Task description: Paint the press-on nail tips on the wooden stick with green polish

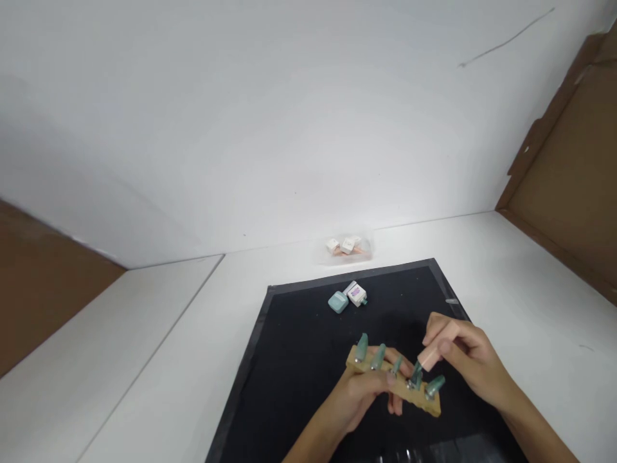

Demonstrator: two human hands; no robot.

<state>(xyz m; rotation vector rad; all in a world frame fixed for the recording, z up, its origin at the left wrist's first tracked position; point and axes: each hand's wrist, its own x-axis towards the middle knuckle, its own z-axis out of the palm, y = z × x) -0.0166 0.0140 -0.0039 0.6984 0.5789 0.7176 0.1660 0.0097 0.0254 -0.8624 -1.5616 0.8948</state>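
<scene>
My left hand point(362, 393) grips a wooden strip point(357, 363) from below. Several green artificial nail tips stand on it. One tip point(362, 344) is at the strip's left end. My right hand point(470, 360) pinches a pale pink brush cap point(436, 347), whose brush end touches a nail tip point(415, 374) near the strip's right end. Both hands hover low over a black mat point(299, 360). A small green polish bottle point(338, 301) and a white bottle with a purple label point(357, 294) lie at the mat's far edge.
A clear packet with small white and pink items point(346, 247) lies on the white table point(144, 373) beyond the mat, against the white wall. Brown cardboard panels point(569, 173) stand at the right, and another is at the left.
</scene>
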